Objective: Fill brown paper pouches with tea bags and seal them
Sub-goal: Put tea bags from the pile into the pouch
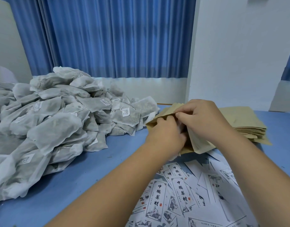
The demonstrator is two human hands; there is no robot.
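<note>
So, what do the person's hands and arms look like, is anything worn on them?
The left hand and the right hand are bare: no gloves, rings, watch or bracelet show. Both forearms are bare too, with no sleeve in view.

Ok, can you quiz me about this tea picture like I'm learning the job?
1. True or false: the tea bag pile lies on the left side of the table.
2. The right hand pinches: A a spoon, B a brown pouch, C scissors?
3. What lies scattered nearest the camera, on the right?
Key: 1 true; 2 B; 3 printed paper labels.
</note>
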